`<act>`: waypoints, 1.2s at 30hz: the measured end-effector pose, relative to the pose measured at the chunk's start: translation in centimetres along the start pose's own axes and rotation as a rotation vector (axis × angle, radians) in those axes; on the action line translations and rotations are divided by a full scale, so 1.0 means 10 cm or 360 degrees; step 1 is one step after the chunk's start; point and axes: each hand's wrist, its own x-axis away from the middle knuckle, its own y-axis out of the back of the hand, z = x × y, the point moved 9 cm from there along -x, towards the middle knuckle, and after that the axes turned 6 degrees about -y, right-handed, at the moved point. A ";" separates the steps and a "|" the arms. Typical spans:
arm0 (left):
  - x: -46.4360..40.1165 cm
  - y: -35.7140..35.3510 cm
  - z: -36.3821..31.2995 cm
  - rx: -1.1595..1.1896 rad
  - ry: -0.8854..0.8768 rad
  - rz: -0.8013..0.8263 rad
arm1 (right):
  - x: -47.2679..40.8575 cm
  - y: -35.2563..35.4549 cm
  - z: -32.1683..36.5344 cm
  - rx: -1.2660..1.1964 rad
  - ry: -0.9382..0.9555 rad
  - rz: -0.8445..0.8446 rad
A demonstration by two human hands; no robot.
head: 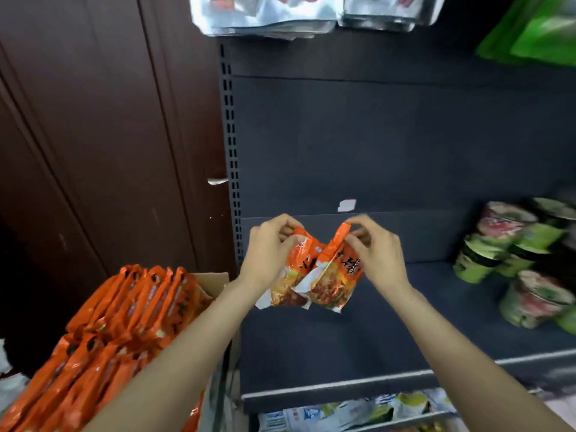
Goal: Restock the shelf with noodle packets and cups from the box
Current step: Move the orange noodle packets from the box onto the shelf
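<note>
Two orange noodle packets hang over the dark shelf board (389, 322). My left hand (268, 254) pinches the top edge of the left noodle packet (288, 285). My right hand (377, 254) pinches the top edge of the right noodle packet (335, 285). The two packets touch and overlap in the middle, just above the shelf's left part. At the lower left a cardboard box (212, 283) holds several more orange packets (124, 313) standing on edge. Green noodle cups (498, 254) are stacked at the right end of the same shelf.
A dark brown wooden door (103, 135) with a metal handle (218, 181) stands left of the shelf upright (230, 151). Silver bags (280, 14) and a green bag (536, 29) hang from the shelf above. Light-coloured packets (358, 410) fill the shelf below.
</note>
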 end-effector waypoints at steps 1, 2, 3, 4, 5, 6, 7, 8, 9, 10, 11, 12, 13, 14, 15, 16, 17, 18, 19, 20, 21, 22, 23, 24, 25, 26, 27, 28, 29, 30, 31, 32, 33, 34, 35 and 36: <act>-0.06 -0.20 -0.05 0.0028 0.0010 0.0020 | -0.05 0.12 -0.18 -0.0004 -0.0038 -0.0010; -0.11 -0.40 -0.09 0.0059 0.0025 0.0041 | -0.11 0.24 -0.36 -0.0007 -0.0071 -0.0016; -0.17 -0.61 -0.12 0.0097 0.0049 0.0060 | -0.18 0.36 -0.55 -0.0010 -0.0097 -0.0026; -0.23 -0.82 -0.15 0.0135 0.0077 0.0078 | -0.25 0.47 -0.73 -0.0016 -0.0115 -0.0034; -0.29 -1.02 -0.19 0.0163 0.0102 0.0093 | -0.32 0.58 -0.91 -0.0022 -0.0130 -0.0036; -0.36 -1.24 -0.23 0.0176 0.0115 0.0107 | -0.40 0.69 -1.11 -0.0021 -0.0142 -0.0032; -0.43 -1.44 -0.25 0.0178 0.0120 0.0118 | -0.49 0.78 -1.29 -0.0018 -0.0152 -0.0021; -0.50 -1.63 -0.28 0.0178 0.0124 0.0125 | -0.58 0.87 -1.47 -0.0019 -0.0166 -0.0006; -0.57 -1.83 -0.29 0.0179 0.0135 0.0130 | -0.68 0.96 -1.66 -0.0024 -0.0182 0.0007; -0.64 -2.02 -0.30 0.0173 0.0147 0.0130 | -0.77 1.05 -1.84 -0.0026 -0.0198 0.0017; -0.71 -2.18 -0.30 0.0156 0.0159 0.0122 | -0.86 1.13 -2.01 -0.0017 -0.0212 0.0023; -0.77 -2.33 -0.30 0.0131 0.0173 0.0106 | -0.95 1.20 -2.18 0.0000 -0.0225 0.0028; -0.82 -2.47 -0.29 0.0109 0.0192 0.0083 | -1.03 1.26 -2.34 0.0015 -0.0240 0.0034; -0.87 -2.58 -0.29 0.0088 0.0208 0.0058 | -1.11 1.31 -2.49 0.0017 -0.0257 0.0043; -0.92 -2.69 -0.29 0.0062 0.0222 0.0041 | -1.19 1.35 -2.63 0.0013 -0.0274 0.0052; -0.97 -2.78 -0.28 0.0029 0.0230 0.0036 | -1.27 1.38 -2.75 0.0011 -0.0292 0.0060; -1.02 -2.87 -0.28 -0.0012 0.0233 0.0039 | -1.34 1.40 -2.87 0.0023 -0.0307 0.0067; -1.07 -2.94 -0.27 -0.0055 0.0227 0.0042 | -1.41 1.41 -2.97 0.0057 -0.0320 0.0071; -1.12 -3.00 -0.26 -0.0096 0.0218 0.0040 | -1.47 1.42 -3.06 0.0105 -0.0331 0.0071; -1.17 -3.05 -0.26 -0.0129 0.0210 0.0030 | -1.52 1.42 -3.15 0.0147 -0.0348 0.0068; -1.21 -3.08 -0.26 -0.0154 0.0206 0.0015 | -1.56 1.42 -3.24 0.0176 -0.0373 0.0065; -1.25 -3.11 -0.27 -0.0172 0.0204 0.0004 | -1.60 1.41 -3.32 0.0199 -0.0403 0.0063; -1.29 -3.13 -0.27 -0.0185 0.0200 0.0001 | -1.63 1.40 -3.39 0.0220 -0.0431 0.0061; -1.32 -3.15 -0.27 -0.0197 0.0195 0.0003 | -1.66 1.38 -3.44 0.0243 -0.0450 0.0057; -1.34 -3.15 -0.26 -0.0213 0.0189 0.0003 | -1.69 1.36 -3.47 0.0264 -0.0460 0.0050; -1.36 -3.15 -0.25 -0.0234 0.0185 -0.0006 | -1.72 1.34 -3.49 0.0292 -0.0464 0.0039; -1.38 -3.12 -0.25 -0.0249 0.0185 -0.0029 | -1.76 1.33 -3.52 0.0323 -0.0465 0.0021; -1.40 -3.09 -0.24 -0.0251 0.0192 -0.0060 | -1.80 1.31 -3.53 0.0359 -0.0473 0.0002; -1.41 -3.06 -0.23 -0.0241 0.0201 -0.0092 | -1.83 1.30 -3.55 0.0384 -0.0480 -0.0017; -1.41 -3.01 -0.23 -0.0231 0.0206 -0.0121 | -1.86 1.28 -3.55 0.0400 -0.0489 -0.0033; -1.42 -2.97 -0.24 -0.0225 0.0203 -0.0145 | -1.88 1.26 -3.56 0.0408 -0.0497 -0.0051; -1.42 -2.93 -0.25 -0.0225 0.0195 -0.0164 | -1.90 1.25 -3.56 0.0407 -0.0510 -0.0071; -1.42 -2.88 -0.26 -0.0228 0.0188 -0.0177 | -1.90 1.24 -3.57 0.0402 -0.0524 -0.0095; -1.43 -2.85 -0.27 -0.0234 0.0183 -0.0179 | -1.90 1.23 -3.58 0.0392 -0.0543 -0.0115; -1.43 -2.82 -0.27 -0.0241 0.0178 -0.0168 | -1.90 1.21 -3.59 0.0371 -0.0558 -0.0126; -1.43 -2.81 -0.28 -0.0249 0.0174 -0.0149 | -1.89 1.19 -3.60 0.0335 -0.0579 -0.0121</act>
